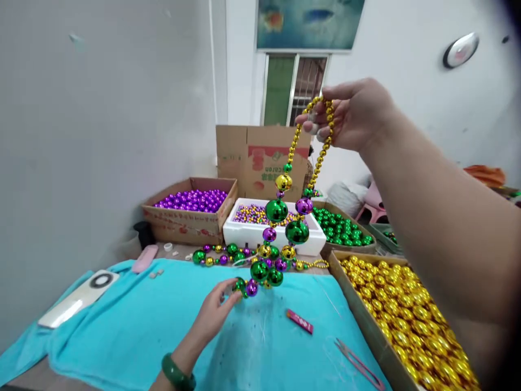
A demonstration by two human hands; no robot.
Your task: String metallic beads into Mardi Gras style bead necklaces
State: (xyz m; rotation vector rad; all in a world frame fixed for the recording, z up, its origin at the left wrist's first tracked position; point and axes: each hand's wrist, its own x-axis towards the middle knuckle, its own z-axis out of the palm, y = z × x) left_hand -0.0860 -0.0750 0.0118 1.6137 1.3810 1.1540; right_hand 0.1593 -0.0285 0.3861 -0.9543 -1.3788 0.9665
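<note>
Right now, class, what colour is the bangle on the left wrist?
The bangle is dark green; the head view shows it best.

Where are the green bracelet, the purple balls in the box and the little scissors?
Green bracelet (176, 373): head view, its front.
Purple balls (193, 200): head view, middle of the pile.
Scissors (363, 369): head view, pink handle.

The only view comes from a camera worn on the person's head, facing forward and slightly down over the turquoise cloth (175, 320) spread on the table. It looks from close above the cloth's near side, with both forearms entering from the lower and right edges. Beyond, it takes in the open brown cardboard boxes (183, 222) and, farthest off, the white wall (407, 32).
</note>
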